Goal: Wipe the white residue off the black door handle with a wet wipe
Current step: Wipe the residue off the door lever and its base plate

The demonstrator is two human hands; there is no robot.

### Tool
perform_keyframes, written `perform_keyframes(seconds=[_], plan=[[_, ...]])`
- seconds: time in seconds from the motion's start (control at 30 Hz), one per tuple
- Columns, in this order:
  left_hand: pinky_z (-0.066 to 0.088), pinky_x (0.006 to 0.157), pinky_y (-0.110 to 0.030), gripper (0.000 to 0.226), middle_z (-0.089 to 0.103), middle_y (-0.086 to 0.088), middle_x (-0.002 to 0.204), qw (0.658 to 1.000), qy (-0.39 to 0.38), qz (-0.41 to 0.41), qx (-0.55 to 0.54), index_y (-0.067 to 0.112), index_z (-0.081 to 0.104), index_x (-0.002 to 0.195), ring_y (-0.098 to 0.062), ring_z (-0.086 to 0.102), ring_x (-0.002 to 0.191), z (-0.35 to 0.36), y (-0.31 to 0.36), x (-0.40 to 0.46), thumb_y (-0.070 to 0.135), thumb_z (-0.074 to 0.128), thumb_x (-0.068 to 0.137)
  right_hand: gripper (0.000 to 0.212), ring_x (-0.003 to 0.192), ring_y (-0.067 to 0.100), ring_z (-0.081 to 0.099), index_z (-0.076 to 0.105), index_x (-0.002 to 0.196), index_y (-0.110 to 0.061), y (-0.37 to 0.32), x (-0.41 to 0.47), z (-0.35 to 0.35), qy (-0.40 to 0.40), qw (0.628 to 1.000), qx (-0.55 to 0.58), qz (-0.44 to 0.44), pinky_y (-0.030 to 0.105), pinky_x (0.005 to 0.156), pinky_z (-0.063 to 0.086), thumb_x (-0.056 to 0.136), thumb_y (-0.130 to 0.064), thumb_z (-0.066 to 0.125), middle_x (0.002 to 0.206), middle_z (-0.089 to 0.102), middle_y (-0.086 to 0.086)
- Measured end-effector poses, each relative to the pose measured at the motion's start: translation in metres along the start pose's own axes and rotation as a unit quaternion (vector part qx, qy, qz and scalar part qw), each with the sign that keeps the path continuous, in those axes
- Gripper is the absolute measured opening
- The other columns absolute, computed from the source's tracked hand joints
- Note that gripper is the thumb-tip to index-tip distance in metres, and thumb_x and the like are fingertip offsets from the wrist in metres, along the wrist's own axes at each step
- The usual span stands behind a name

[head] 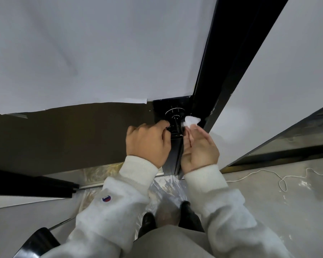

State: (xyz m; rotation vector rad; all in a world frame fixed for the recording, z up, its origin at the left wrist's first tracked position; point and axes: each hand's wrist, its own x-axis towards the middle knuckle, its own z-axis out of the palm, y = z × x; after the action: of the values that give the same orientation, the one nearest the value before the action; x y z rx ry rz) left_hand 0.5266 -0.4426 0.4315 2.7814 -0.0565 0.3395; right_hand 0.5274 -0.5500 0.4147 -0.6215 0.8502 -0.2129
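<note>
The black door handle (175, 125) juts out from a round black plate on the door's edge, just below the middle of the view. My left hand (147, 142) grips the handle from the left, its fingers curled round the lever. My right hand (199, 148) sits on the handle's right side, palm turned toward it, and pinches a crumpled white wet wipe (191, 121) at its fingertips. The wipe touches the handle near its shaft. Any residue on the handle is too small to make out.
The door's black edge (209, 71) runs up to the top right, with white covered panels on both sides. A white cord (280, 178) lies on the dusty floor at right. My black shoes (186, 211) stand below the handle. A black curved object (37, 243) sits bottom left.
</note>
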Motion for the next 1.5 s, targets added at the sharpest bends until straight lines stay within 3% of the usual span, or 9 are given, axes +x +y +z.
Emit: perform_keyframes(seconds=[0.13,0.23,0.47,0.6,0.73,0.87,0.93,1.17,1.5], plan=[[0.042,0.075,-0.037,0.030,0.066,-0.001,0.061,1.000,0.003,0.004,0.006,0.031,0.070,0.101,-0.028,0.065,0.068,0.001,0.000,-0.001,0.030,0.045,0.086,0.019,0.090,0.023,0.075,0.073,0.108,-0.008,0.009,0.017,0.019,-0.050,0.995,-0.012,0.086,0.035,0.079,0.062,0.090,-0.014,0.071,0.100,0.077,0.012],[0.041,0.074,-0.036,0.030,0.065,-0.001,0.059,1.000,0.014,-0.001,0.009,0.032,0.070,0.099,-0.027,0.064,0.065,0.001,0.000,-0.002,0.031,0.043,0.085,0.015,0.069,0.018,0.074,0.073,0.089,-0.011,0.018,0.028,0.021,-0.042,0.989,-0.028,0.139,0.031,0.061,0.059,0.095,-0.020,0.064,0.080,0.075,0.006],[0.040,0.074,-0.036,0.030,0.064,0.001,0.058,1.000,0.013,-0.011,0.018,0.031,0.070,0.096,-0.025,0.064,0.067,0.005,0.001,-0.001,0.032,0.041,0.085,0.031,0.066,0.017,0.066,0.064,0.076,-0.014,0.021,0.037,0.009,-0.045,0.985,-0.034,0.162,0.024,0.064,0.055,0.100,-0.009,0.045,0.075,0.068,0.004],[0.042,0.073,-0.036,0.032,0.064,0.000,0.056,0.999,0.027,-0.018,0.018,0.031,0.071,0.094,-0.025,0.064,0.066,0.006,0.003,0.000,0.032,0.041,0.084,0.028,0.083,0.021,0.067,0.065,0.084,-0.014,0.022,0.038,0.010,-0.057,0.982,-0.051,0.170,0.032,0.083,0.054,0.102,-0.014,0.044,0.091,0.069,0.007],[0.040,0.073,-0.035,0.028,0.066,0.000,0.058,0.999,0.026,-0.018,0.029,0.030,0.072,0.094,-0.025,0.065,0.068,0.007,0.002,0.000,0.031,0.045,0.084,0.022,0.067,0.020,0.071,0.064,0.096,-0.011,0.011,0.032,0.023,-0.106,0.973,-0.005,0.203,0.029,0.056,0.059,0.104,-0.024,0.048,0.079,0.069,0.007],[0.038,0.072,-0.034,0.027,0.065,0.002,0.057,0.999,0.029,-0.017,0.028,0.031,0.071,0.092,-0.023,0.063,0.066,0.008,0.002,-0.001,0.031,0.044,0.085,0.009,0.099,0.018,0.058,0.064,0.102,-0.013,0.005,0.034,0.019,-0.131,0.978,0.020,0.163,0.038,0.108,0.046,0.097,-0.016,0.057,0.097,0.061,0.002],[0.038,0.072,-0.034,0.028,0.065,0.002,0.058,0.999,0.025,-0.022,0.024,0.030,0.070,0.092,-0.023,0.063,0.067,0.009,0.001,0.000,0.032,0.043,0.085,0.006,0.102,0.017,0.055,0.067,0.094,-0.012,0.005,0.035,0.017,-0.122,0.982,0.021,0.141,0.039,0.114,0.041,0.095,-0.014,0.062,0.094,0.063,0.001],[0.038,0.072,-0.035,0.029,0.064,0.001,0.058,0.999,0.024,-0.030,0.023,0.030,0.070,0.091,-0.024,0.063,0.066,0.011,0.003,-0.001,0.032,0.042,0.086,0.023,0.089,0.021,0.070,0.067,0.110,-0.006,0.007,0.035,0.020,-0.123,0.978,-0.027,0.165,0.031,0.070,0.062,0.102,-0.022,0.052,0.098,0.071,0.009],[0.040,0.074,-0.036,0.033,0.064,0.000,0.058,0.999,0.024,-0.028,0.014,0.031,0.069,0.098,-0.025,0.062,0.063,0.010,0.002,-0.002,0.032,0.039,0.087,0.022,0.077,0.016,0.072,0.069,0.098,-0.008,0.008,0.032,0.006,-0.189,0.964,-0.041,0.183,0.027,0.070,0.058,0.101,-0.021,0.052,0.084,0.075,0.006]])
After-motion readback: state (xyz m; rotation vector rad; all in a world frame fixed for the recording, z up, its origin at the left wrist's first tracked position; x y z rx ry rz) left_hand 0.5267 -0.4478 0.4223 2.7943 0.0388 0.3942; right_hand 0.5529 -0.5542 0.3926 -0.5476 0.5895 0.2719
